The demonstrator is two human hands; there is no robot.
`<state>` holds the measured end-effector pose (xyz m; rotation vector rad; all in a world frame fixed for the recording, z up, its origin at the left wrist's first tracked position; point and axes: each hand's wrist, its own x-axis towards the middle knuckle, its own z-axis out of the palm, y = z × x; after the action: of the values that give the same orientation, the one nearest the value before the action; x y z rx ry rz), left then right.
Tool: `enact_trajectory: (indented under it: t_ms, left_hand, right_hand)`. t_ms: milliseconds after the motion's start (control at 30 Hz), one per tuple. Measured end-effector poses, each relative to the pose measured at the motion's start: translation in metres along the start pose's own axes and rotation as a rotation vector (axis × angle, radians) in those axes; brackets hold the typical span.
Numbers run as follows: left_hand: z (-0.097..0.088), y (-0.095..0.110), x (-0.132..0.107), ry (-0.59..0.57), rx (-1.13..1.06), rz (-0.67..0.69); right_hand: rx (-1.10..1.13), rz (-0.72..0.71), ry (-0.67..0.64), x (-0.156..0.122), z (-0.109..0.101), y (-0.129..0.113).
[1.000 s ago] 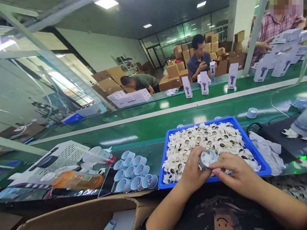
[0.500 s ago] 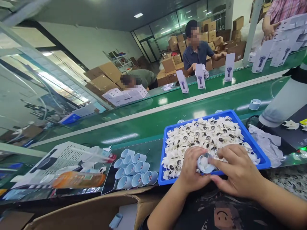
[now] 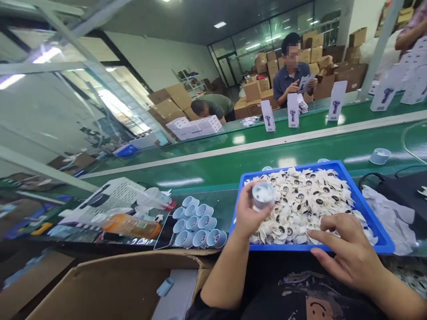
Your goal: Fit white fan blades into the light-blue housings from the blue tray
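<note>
Fingers (image 3: 248, 198) of the left hand (image 3: 245, 213) wrap round a small white cup (image 3: 263, 195) at 9 o'clock over the blue tray (image 3: 367, 206) — right hand (image 3: 350, 253) open, fingers spread, touching fan blades (image 3: 310, 204) at 6 o'clock

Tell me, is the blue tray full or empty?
Full. The blue tray is heaped nearly edge to edge with small white fan blades; only its rim shows. The right hand rests at its near edge.

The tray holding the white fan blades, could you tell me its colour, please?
Blue tray, clearest in the head view.
</note>
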<state>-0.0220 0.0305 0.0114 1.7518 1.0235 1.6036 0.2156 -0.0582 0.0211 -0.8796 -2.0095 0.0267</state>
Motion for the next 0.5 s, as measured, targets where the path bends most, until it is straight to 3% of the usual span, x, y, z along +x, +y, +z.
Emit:
enact_trajectory:
  t_ms: [100, 167, 267, 367, 500]
  left_hand:
    - [-0.047, -0.009, 0.053, 0.259, -0.25, -0.143]
    - [-0.083, -0.009, 0.087, 0.387, -0.291, -0.211]
    - [-0.127, -0.002, 0.123, 0.517, 0.122, -0.273]
    - [-0.143, 0.002, 0.132, 0.386, 0.73, -0.251]
    - [-0.126, -0.022, 0.107, -0.097, 1.287, -0.21]
  right_hand:
    - [0.006, -0.015, -0.029, -0.011, 0.001, 0.015]
    - [-0.004, -0.025, -0.036, -0.02, 0.001, 0.025]
    - [0.004, -0.023, -0.051, -0.036, 0.002, 0.038]
    - [0.017, 0.003, -0.093, -0.052, 0.003, 0.046]
    - [0.029, 0.035, -0.097, -0.065, 0.005, 0.05]
